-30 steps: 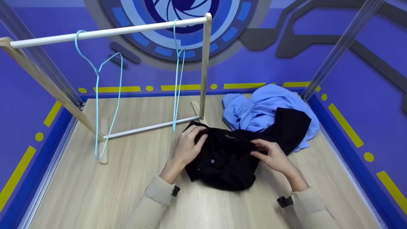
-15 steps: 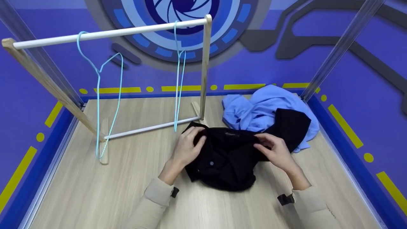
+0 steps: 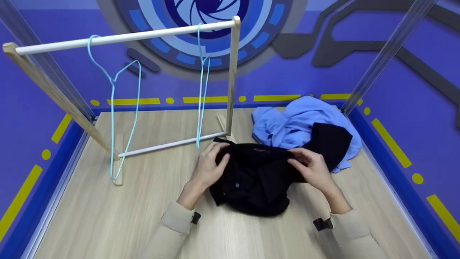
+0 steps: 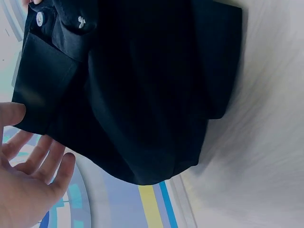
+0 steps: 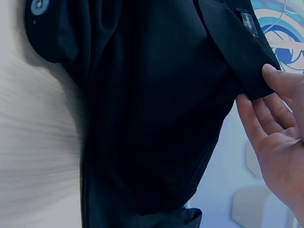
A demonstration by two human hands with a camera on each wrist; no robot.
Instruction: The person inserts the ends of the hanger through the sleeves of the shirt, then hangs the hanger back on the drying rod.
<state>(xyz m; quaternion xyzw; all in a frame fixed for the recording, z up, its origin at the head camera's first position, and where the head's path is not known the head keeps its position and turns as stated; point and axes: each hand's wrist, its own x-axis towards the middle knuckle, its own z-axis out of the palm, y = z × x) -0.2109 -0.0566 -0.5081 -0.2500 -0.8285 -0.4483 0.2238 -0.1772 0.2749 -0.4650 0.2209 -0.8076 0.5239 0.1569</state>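
Observation:
A black shirt (image 3: 251, 187) lies bunched at the middle of the tabletop, its collar opening toward me. Pale buttons show on its front, and a dark label sits inside the collar. My left hand (image 3: 208, 167) pinches the left side of the collar; in the left wrist view, the hand's thumb (image 4: 12, 114) lies on the near face of the cloth with the fingers behind. On the opposite side, my right hand (image 3: 314, 169) pinches the collar's right part; the right wrist view shows its thumb (image 5: 280, 80) against the folded band. Folds hide much of the shirt.
Blue cloth (image 3: 305, 115) lies heaped at the back right, partly under a black section of the shirt. At left stands a rack with a white rail (image 3: 143, 35), carrying two light-blue hangers, one a left hanger (image 3: 112, 108). Purple walls (image 3: 413, 118) border the tabletop.
My right hand has moved slightly up and right with the collar edge, and the opening is spread flatter and wider. The left hand has shifted slightly left. Rack and blue cloth stay put.

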